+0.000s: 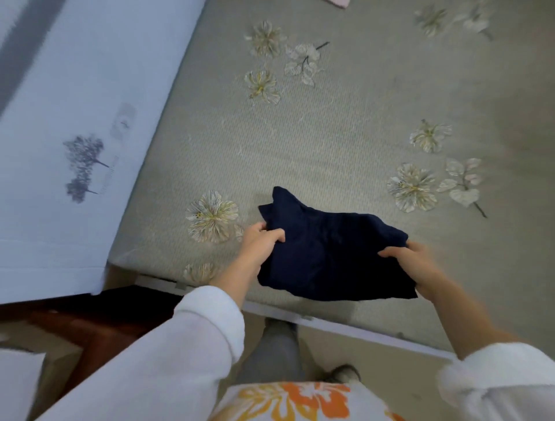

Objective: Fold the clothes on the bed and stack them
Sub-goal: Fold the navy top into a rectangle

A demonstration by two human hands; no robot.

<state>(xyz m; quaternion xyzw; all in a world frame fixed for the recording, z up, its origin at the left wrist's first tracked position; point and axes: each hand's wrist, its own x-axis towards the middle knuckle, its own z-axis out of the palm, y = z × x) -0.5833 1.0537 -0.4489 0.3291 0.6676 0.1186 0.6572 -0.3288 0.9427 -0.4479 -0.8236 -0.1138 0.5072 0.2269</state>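
Currently navy garment (330, 252) at 6 o'clock on bed (330, 135), partly folded. Left hand (264, 240) fingers curl round its 9 o'clock edge; right hand (417, 264) grips 3 o'clock edge. No stack in view, stacking left. Pink scrap (339, 2) at 12 o'clock cut off; garment type unclear

One dark navy cloth garment (330, 252), one left hand (261, 243), one right hand (417, 264), one grey-green flowered bed (330, 135), one pale blue tree-printed sheet (75, 90) at nine o'clock.
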